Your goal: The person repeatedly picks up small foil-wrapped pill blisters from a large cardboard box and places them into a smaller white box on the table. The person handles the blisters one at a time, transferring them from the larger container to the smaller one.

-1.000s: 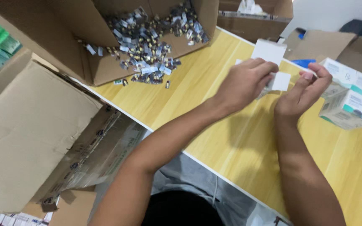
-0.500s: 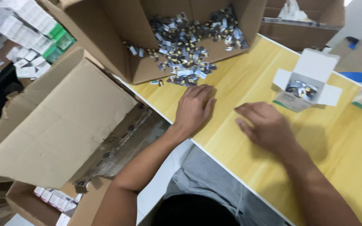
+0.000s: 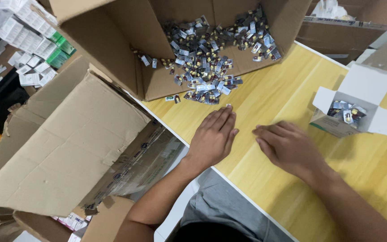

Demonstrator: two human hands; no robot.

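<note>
Resting flat — hands (image 3: 213, 136) near packets (image 3: 211, 58), small box (image 3: 352, 112).

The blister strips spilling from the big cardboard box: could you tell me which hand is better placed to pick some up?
Left, probably. The left hand lies flat on the table, fingertips just short of the blister strips at the mouth of the cardboard box. The right hand rests farther from the pile.

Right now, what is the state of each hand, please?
Left hand: open, flat on the wooden table, holding nothing.
Right hand: open, palm down, holding nothing.
</note>
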